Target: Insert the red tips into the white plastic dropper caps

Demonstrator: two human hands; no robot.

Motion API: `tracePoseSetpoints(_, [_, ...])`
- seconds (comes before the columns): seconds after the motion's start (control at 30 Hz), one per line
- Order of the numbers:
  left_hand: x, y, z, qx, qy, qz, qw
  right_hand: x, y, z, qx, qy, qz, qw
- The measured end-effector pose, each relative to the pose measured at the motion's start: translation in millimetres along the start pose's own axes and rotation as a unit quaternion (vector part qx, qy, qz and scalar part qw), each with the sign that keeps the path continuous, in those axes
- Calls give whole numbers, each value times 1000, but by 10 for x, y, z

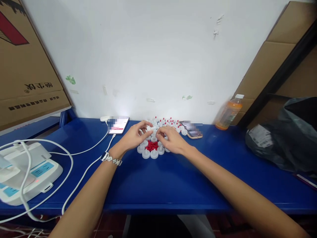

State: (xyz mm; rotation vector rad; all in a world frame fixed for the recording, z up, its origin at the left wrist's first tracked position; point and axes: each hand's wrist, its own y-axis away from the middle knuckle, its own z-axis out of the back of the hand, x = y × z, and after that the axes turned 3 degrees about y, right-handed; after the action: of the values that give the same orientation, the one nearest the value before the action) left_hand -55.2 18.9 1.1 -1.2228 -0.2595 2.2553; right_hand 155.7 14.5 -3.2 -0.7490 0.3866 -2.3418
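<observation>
The left hand (pixel 136 135) has its thumb and fingers nearly closed, pinching a small white cap (pixel 151 128) between their tips. The right hand (pixel 170 139) faces it from just beside, fingers curled and thumb drawn in toward them; I cannot tell whether its fingertips hold anything. The two hands are near each other but apart, above a cluster of pieces at the middle of the blue table (pixel 158 185).

Below the hands, white caps (pixel 154 154) stand with their stems up in a ring around a pile of small red pieces (pixel 152 145). Behind the hands, toward the wall (pixel 153 59), lie more white pieces with red tips (pixel 166 123), partly hidden by the fingers.

A bracelet (pixel 112 159) circles the left wrist. Left of the cluster lies a lit phone (pixel 120 126) with a white cable (pixel 113 136) at its near end; a second phone (pixel 194 130) lies just right of the cluster. Farther out, a power strip (pixel 47 177) sits at the left, while an orange drink bottle (pixel 229 114) leans by the wall at the right, near a dark plastic bag (pixel 284 132). A cardboard box (pixel 29 62) stands at the far left.
</observation>
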Motion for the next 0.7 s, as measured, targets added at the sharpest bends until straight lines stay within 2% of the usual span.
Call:
tracePoseSetpoints(0.1, [-11,-10,-92,3,-31,-1,1000,-65,-7,80,-41,-98,-55,993])
tracePoseSetpoints(0.27, [-61,-117,-238,14,-79,-36,996,-188,-50,195,-68,-173,-45,982])
tracePoseSetpoints(0.37, [-53,-210,-256,10,-153,-39,987,-347,-101,294,-122,-128,-71,982])
tracePoseSetpoints(0.43, [-34,-263,-256,47,-227,-43,972,-490,-139,354,-137,-69,-91,984])
tracePoseSetpoints(0.57, [-17,-311,-299,134,-331,-45,933,-736,-219,368,-93,41,-98,990])
tracePoseSetpoints(0.7, [-36,-310,-359,147,-362,-51,919,-788,-310,285,-47,129,-114,984])
